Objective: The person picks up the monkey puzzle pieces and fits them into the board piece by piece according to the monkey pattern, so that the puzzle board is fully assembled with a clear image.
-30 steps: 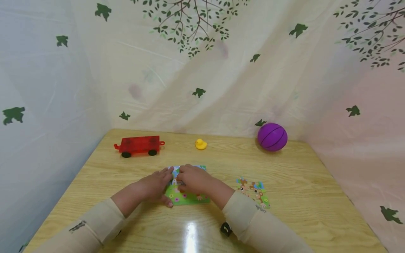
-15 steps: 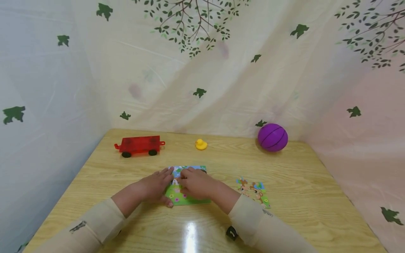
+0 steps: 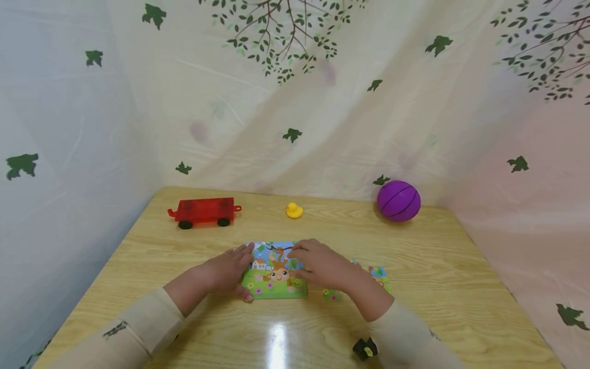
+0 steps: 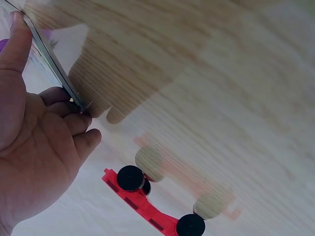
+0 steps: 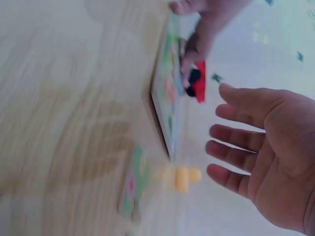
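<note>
A jigsaw puzzle (image 3: 276,284) in a flat board shows a monkey, a small house and flowers on grass. My left hand (image 3: 226,274) rests along its left edge, fingers toward the back corner and thumb at the front one. In the left wrist view, the thumb and fingertips touch the board's edge (image 4: 54,61). My right hand (image 3: 324,264) is over the board's right edge with nothing in it. Its fingers (image 5: 236,137) are loosely extended in the right wrist view. Loose puzzle pieces (image 3: 379,271) lie to the right, partly behind the right forearm. A flowered piece (image 3: 332,294) shows below that hand.
Along the back of the wooden table (image 3: 438,287) stand a red toy wagon (image 3: 206,211), a yellow rubber duck (image 3: 294,210) and a purple ball (image 3: 398,201). A pale cloth (image 3: 258,154) with leaf prints hangs behind. A black buckle-like item (image 3: 365,348) is beside the right sleeve.
My right hand has moved right from the middle of the puzzle to its right edge, uncovering the monkey picture. The flowered piece has come into view. The left hand stays in place.
</note>
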{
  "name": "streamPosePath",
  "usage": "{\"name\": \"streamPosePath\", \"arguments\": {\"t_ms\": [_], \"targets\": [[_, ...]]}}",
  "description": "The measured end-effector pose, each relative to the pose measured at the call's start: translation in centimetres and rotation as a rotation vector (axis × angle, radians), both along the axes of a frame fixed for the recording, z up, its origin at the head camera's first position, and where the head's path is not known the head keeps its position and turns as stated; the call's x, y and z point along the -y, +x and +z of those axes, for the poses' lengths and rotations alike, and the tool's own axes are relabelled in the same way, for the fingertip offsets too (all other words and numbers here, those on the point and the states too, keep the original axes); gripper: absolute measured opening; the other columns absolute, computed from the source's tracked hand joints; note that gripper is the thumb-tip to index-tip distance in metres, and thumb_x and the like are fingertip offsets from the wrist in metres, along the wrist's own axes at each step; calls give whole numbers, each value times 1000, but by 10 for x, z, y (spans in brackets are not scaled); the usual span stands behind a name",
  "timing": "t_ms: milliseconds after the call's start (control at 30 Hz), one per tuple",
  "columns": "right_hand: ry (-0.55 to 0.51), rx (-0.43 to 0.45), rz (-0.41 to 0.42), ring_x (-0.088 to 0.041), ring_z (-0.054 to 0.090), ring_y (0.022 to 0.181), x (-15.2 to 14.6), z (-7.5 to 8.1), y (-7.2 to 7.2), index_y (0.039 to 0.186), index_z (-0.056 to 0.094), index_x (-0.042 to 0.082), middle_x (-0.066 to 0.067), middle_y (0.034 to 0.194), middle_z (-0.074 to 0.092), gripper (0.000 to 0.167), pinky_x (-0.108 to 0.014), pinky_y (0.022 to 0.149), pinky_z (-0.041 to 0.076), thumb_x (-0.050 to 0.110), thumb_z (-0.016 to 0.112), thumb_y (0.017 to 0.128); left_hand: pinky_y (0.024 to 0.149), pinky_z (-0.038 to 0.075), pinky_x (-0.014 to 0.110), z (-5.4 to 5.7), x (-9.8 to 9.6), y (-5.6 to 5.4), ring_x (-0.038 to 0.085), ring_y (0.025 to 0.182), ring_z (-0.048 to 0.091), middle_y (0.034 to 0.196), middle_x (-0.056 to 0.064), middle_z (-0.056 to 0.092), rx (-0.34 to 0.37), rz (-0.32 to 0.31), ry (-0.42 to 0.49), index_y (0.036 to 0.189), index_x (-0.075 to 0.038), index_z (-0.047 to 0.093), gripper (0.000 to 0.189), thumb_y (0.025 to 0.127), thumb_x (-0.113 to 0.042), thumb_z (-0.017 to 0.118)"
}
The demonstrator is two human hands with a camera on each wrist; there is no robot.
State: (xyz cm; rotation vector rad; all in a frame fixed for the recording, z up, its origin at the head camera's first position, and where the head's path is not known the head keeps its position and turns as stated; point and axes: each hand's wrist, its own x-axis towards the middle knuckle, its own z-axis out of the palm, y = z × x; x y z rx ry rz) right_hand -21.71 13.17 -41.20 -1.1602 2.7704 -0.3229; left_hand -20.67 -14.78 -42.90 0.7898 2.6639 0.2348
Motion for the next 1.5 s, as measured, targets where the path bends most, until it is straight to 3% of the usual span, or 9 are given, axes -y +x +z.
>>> {"name": "streamPosePath", "arguments": {"t_ms": [267,467,733,1000,1200,1500], "targets": [[40,-29,-130,-26,56,118,-46,0,10,130,61,10,-6,124,62,43,-44,98,49,29,69,92,120,21,53,-2,1,1,37,151,14,163,18,16,9,33,9,147,-4,36,99,75,-60,75],[66,-22,-254,-31,56,116,-77,-1,8,128,62,6,-9,122,61,44,-49,94,50,25,73,89,119,22,54,-4,0,0,37,150,15,163,18,17,11,38,24,146,-4,37,99,74,-58,76],[121,-4,-327,-21,54,95,-105,-14,2,116,67,8,0,102,59,36,-39,79,50,26,75,87,119,23,54,-5,-1,0,36,151,14,163,17,16,24,48,24,148,-5,36,100,74,-58,77],[123,36,-340,-18,53,91,-109,-13,-2,115,67,10,0,99,57,33,-39,78,50,26,75,87,119,24,54,-3,-2,0,37,150,16,163,17,17,10,45,38,147,-5,37,98,74,-57,77],[141,42,-304,-13,48,81,-107,-12,-3,116,67,18,4,91,54,29,-32,70,46,26,73,89,119,23,54,-1,-2,1,36,151,15,164,16,15,15,47,30,149,-5,35,99,75,-57,77],[121,40,-275,-14,45,73,-107,-10,-9,106,64,18,2,84,51,24,-31,64,41,25,76,86,119,23,54,1,-2,1,37,151,14,164,17,15,29,42,25,150,-3,33,101,76,-57,76]]}}
